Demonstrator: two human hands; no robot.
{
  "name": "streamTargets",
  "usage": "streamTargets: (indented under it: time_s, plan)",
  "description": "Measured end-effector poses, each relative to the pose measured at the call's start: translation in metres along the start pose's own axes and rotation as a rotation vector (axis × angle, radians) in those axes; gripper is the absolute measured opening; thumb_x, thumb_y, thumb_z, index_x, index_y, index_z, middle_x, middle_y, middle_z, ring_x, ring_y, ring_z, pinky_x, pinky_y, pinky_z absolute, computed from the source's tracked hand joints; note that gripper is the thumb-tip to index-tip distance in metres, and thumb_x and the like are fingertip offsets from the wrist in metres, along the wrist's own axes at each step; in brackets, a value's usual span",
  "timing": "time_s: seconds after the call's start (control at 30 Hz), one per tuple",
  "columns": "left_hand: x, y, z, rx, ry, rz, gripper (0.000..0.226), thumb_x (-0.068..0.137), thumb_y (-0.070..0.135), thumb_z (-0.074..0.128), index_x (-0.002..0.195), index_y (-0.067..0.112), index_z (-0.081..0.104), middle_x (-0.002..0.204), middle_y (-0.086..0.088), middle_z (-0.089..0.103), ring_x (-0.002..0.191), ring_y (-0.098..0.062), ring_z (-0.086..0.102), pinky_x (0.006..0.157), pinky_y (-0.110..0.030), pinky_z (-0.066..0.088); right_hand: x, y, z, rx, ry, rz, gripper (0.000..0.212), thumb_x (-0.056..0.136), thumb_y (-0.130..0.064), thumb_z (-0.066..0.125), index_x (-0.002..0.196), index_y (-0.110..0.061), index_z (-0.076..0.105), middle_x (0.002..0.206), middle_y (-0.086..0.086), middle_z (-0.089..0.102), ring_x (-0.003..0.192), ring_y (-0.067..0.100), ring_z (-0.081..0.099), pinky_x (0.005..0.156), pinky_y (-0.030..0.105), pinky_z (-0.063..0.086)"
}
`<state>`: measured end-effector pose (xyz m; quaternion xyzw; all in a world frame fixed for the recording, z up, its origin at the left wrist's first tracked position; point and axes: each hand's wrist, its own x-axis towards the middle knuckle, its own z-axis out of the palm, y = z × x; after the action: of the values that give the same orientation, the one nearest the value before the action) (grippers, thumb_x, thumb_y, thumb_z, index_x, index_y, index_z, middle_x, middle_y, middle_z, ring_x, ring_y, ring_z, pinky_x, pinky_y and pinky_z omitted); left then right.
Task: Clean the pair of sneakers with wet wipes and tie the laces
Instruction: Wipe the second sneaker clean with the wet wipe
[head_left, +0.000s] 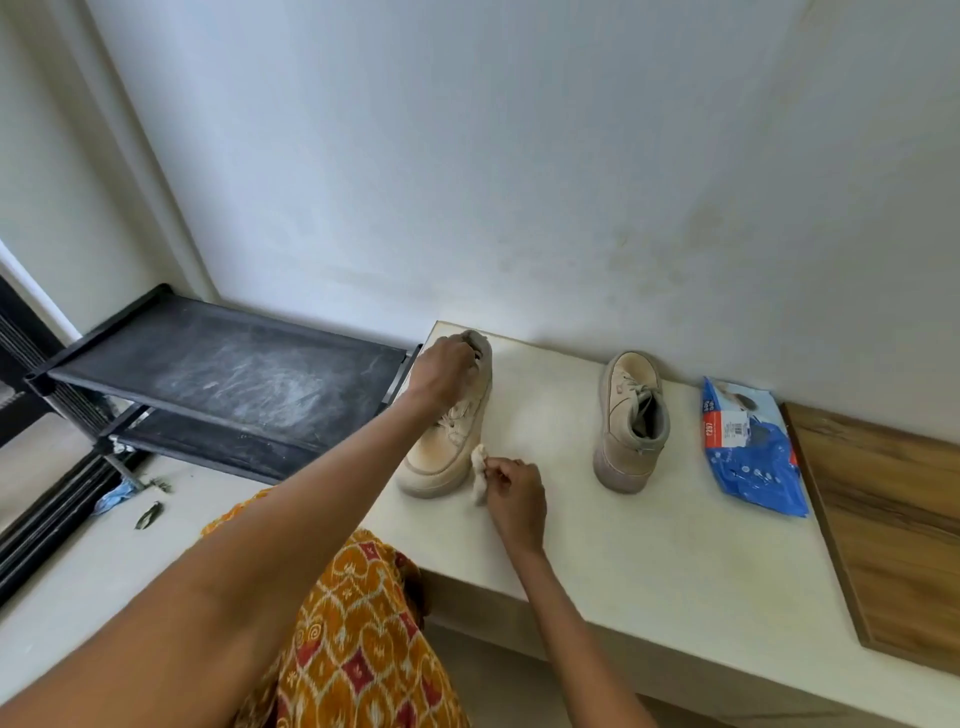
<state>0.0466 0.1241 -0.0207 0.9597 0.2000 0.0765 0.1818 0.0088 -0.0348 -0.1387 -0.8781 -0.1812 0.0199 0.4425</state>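
Two beige sneakers stand on a cream ledge. The left sneaker points its toe toward me; my left hand grips its heel collar from above. My right hand pinches a crumpled white wet wipe against the right side of that shoe's sole near the toe. The right sneaker stands alone further right, heel toward me, with its laces loose. A blue pack of wet wipes lies to its right.
A black two-tier shoe rack stands left of the ledge against the wall. A wooden board covers the ledge's right end. Small scraps lie on the floor at the left. My patterned orange garment hangs below the ledge's front edge.
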Motion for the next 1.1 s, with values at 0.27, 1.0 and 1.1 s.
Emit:
streamTargets:
  time_s: [0.27, 1.0, 1.1]
  plan:
    - [-0.01, -0.007, 0.006, 0.141, -0.015, 0.153, 0.014, 0.082, 0.003, 0.054, 0.086, 0.002, 0.067, 0.091, -0.01, 0.06, 0.08, -0.031, 0.059, 0.058, -0.03, 0.035, 0.094, -0.033, -0.016, 0.409, 0.239, 0.482, 0.03, 0.093, -0.038, 0.055, 0.092, -0.014, 0.072, 0.088, 0.004, 0.07, 0.084, 0.022, 0.062, 0.072, 0.03, 0.046]
    - [-0.013, -0.006, 0.009, 0.164, 0.027, 0.101, 0.017, 0.088, 0.007, 0.054, 0.096, 0.002, 0.068, 0.097, -0.014, 0.062, 0.086, -0.031, 0.06, 0.061, -0.03, 0.035, -0.026, -0.036, 0.022, 0.141, 0.085, 0.263, 0.017, 0.086, -0.014, 0.06, 0.096, -0.017, 0.075, 0.097, 0.002, 0.073, 0.089, 0.02, 0.066, 0.078, 0.033, 0.052]
    - [-0.014, -0.004, 0.008, 0.207, 0.041, 0.119, 0.015, 0.088, 0.002, 0.052, 0.094, 0.001, 0.066, 0.1, -0.013, 0.062, 0.089, -0.031, 0.059, 0.06, -0.031, 0.035, -0.002, -0.036, 0.005, 0.286, 0.119, 0.359, 0.018, 0.086, -0.011, 0.059, 0.094, -0.016, 0.075, 0.097, 0.003, 0.073, 0.091, 0.021, 0.065, 0.077, 0.028, 0.049]
